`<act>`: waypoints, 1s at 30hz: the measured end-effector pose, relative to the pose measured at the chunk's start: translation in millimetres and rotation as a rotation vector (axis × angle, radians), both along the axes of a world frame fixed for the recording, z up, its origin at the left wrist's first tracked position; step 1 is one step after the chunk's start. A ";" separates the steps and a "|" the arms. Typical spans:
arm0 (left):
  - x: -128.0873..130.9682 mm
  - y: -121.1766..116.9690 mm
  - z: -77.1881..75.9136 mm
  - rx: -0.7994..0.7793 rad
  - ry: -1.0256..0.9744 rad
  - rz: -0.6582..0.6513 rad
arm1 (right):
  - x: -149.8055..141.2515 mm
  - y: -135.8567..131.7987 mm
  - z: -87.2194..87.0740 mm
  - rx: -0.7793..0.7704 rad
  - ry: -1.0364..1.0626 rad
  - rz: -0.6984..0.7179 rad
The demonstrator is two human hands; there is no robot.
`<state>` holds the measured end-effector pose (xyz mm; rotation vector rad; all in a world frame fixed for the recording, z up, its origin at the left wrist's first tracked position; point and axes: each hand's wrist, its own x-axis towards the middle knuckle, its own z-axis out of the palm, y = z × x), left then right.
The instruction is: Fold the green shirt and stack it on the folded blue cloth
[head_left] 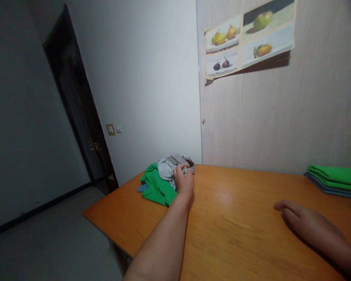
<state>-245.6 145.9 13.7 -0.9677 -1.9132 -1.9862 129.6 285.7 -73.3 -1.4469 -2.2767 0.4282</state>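
Observation:
A rumpled heap of clothes lies at the far left of the table [231, 230]. In it are a green garment [159, 189], a light grey garment [165, 170] and a striped piece [177, 158]. My left hand [183, 181] reaches onto the heap's right side, its curved fingers apart and at the grey cloth. No cloth is visibly gripped, though the fingertips are partly hidden. My right hand [307, 220] hovers low over or rests on the tabletop at the right, fingers pointing left and loosely extended, holding nothing. A bit of blue cloth [142, 188] sticks out under the green garment.
A neat stack of folded green cloth [336, 177] and blue-grey cloth [327, 189] sits at the table's back right. Behind the table stands a wall with a fruit poster [251, 37]. Floor and a dark doorway [76, 93] are beyond the left edge.

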 end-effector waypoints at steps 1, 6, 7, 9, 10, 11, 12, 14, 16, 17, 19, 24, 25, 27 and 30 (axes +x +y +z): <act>-2.3 -0.2 -1.6 0.007 0.023 0.029 | 0.9 1.5 -2.0 0.000 0.003 0.004; -17.8 1.2 -5.7 -0.016 0.094 0.161 | 1.8 4.2 -6.6 0.007 0.014 0.015; -21.2 1.1 -6.4 -0.045 0.079 0.173 | 1.3 3.5 -6.1 0.009 0.018 0.009; -25.8 0.2 -8.1 -0.104 0.051 0.200 | 0.0 1.9 -4.8 0.010 0.031 0.006; -26.5 -0.4 -8.9 -0.131 0.050 0.213 | -0.4 1.2 -4.4 0.012 0.039 0.010; -25.9 -1.1 -9.6 -0.153 0.060 0.225 | -0.7 0.7 -4.2 0.016 0.046 0.014; -24.2 -1.6 -10.2 -0.174 0.084 0.226 | -0.8 0.3 -4.3 0.020 0.052 0.021; -18.4 -1.8 -10.7 -0.238 0.165 0.193 | -0.5 -0.3 -4.8 0.034 0.058 0.021; -11.9 -1.1 -10.7 -0.325 0.259 0.135 | -0.2 -1.3 -4.9 0.040 0.060 0.016; -9.3 -0.5 -10.8 -0.369 0.296 0.104 | -0.2 -2.3 -4.4 0.039 0.057 0.015; -5.9 0.3 -11.7 -0.454 0.346 0.061 | -0.8 -5.0 -2.1 0.029 0.045 0.013; -3.6 1.0 -16.7 -0.569 0.445 0.032 | -4.7 -11.9 6.2 0.006 0.027 -0.006; -3.0 1.5 -17.2 -0.561 0.455 0.031 | -5.5 -13.0 7.5 0.005 0.028 -0.007; -1.8 3.9 -16.7 -0.510 0.441 0.023 | -7.1 -15.2 9.7 0.021 0.029 -0.014; -3.7 12.8 -10.4 -0.371 0.324 0.003 | -9.1 -18.3 12.1 0.064 0.032 -0.033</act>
